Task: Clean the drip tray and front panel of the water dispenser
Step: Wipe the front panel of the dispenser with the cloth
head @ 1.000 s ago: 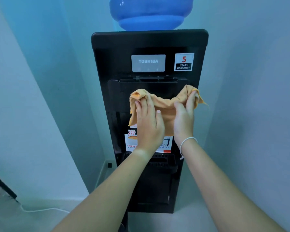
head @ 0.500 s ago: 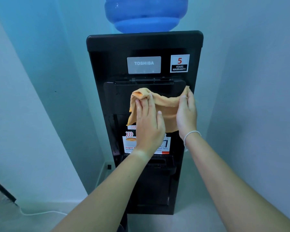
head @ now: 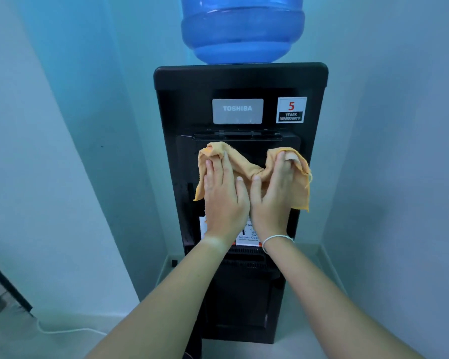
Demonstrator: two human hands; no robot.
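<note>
Two hands hold an orange cloth (head: pixel 246 169) against the black water machine (head: pixel 240 81). Left hand (head: pixel 224 195) and right hand (head: pixel 271 198) have fingers curled on it. Loose corners might snag the taps and drip.

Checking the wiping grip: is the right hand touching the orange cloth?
Touching. The head view shows the right hand with its fingers curled over the orange cloth, whose fabric bunches under the fingertips, in front of the dispenser's front panel.
</note>
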